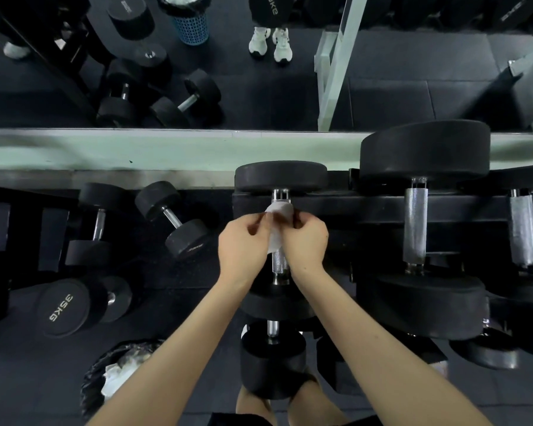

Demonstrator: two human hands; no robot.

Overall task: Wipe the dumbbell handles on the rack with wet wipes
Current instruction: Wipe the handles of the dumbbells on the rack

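A black dumbbell (280, 176) lies on the top tier of the rack (381, 207), its knurled steel handle (279, 263) running toward me. A white wet wipe (278, 210) is draped over the far part of that handle. My left hand (243, 241) pinches the wipe's left edge. My right hand (305, 241) holds its right side, fingers curled over the handle. Both hands hide the middle of the handle. A bigger dumbbell (424, 152) with a bare handle (415, 222) lies to the right, and another handle (523, 229) sits beyond it.
A lower-tier dumbbell (272, 361) sits under my arms. A black-lined bin (117, 373) with used wipes stands at the lower left. Loose dumbbells (176, 222) and a 35 kg one (68, 305) lie on the floor to the left. A mirror (259, 72) runs behind the rack.
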